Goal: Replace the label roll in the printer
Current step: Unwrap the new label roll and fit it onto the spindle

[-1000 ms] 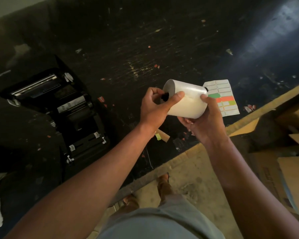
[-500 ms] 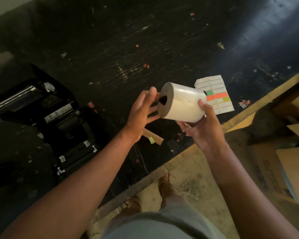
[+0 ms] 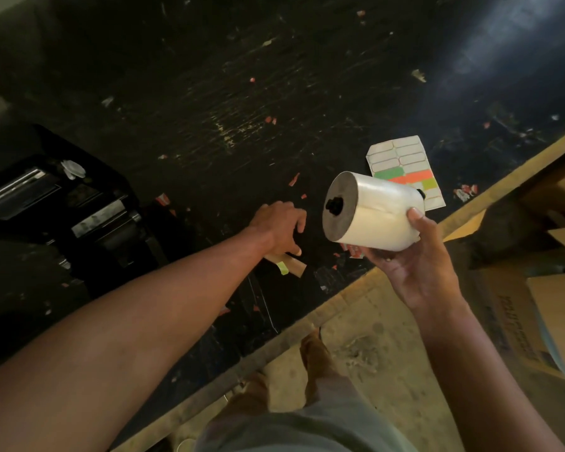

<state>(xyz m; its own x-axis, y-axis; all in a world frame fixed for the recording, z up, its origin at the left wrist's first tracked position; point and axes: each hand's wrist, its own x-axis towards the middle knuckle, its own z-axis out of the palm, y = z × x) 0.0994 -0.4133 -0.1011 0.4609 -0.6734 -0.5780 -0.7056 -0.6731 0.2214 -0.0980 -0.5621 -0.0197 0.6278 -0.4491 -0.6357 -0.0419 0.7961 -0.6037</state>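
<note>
**Head view: roll held in right hand, left hand down at the table**

Head camera looked down on a black, scuffed table (image 3: 274, 93) littered with small paper scraps. Right of centre, the right hand (image 3: 415, 265) gripped the white roll (image 3: 377, 213) from below, palm up, with the thumb pressed on the roll's near side. The roll lay on its side in the air, its flat end turned toward the left of the frame, with a black spindle (image 3: 334, 205) poking from the core and a black tip showing at the far end.

At centre, the left hand (image 3: 279, 228) reached down to the table with fingers spread and bent, clear of the roll. Its fingertips sat at a brown cardboard tube (image 3: 292, 264) bearing a yellow-green tag; whether they touched or gripped it could not be told.

At the left edge stood the black printer (image 3: 79, 210), lid open, silver bars visible inside, well apart from the roll.

Behind the roll, upper right of centre, a sheet of labels (image 3: 402, 158) lay flat on the table, with green, orange and yellow-green strips.

Along the lower right ran the table's wooden edge (image 3: 340, 298), with cardboard boxes (image 3: 555, 288) beyond it at the right.
</note>
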